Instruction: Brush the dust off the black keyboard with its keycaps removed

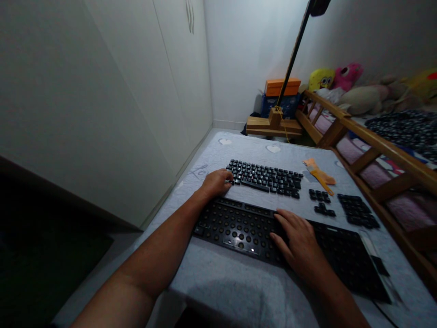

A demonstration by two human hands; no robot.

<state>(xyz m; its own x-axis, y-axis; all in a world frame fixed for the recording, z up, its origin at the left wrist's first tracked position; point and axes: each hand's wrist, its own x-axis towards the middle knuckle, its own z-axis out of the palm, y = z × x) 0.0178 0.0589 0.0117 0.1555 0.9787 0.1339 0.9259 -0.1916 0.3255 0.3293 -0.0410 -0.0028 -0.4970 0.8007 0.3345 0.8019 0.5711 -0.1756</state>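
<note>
A black keyboard base (239, 228), stripped of most keycaps and showing rows of round key posts, lies across the cloth-covered table in front of me. My right hand (295, 234) rests on its middle with fingers apart and holds nothing. Beyond the base, loose black keycaps (266, 175) are laid out in keyboard rows, with a long spacebar (255, 186) along the near side. My left hand (217, 182) is at the near left corner of those rows, its thumb and index finger closed on a small keycap (232, 182), partly hidden by the fingers.
Smaller keycap groups (320, 196) and a number-pad block (358, 211) lie at the right. A yellow-handled brush (321, 177) rests on an orange cloth (327, 177). A wooden bed rail (372, 134) borders the right side; white cabinet doors (136, 91) stand left.
</note>
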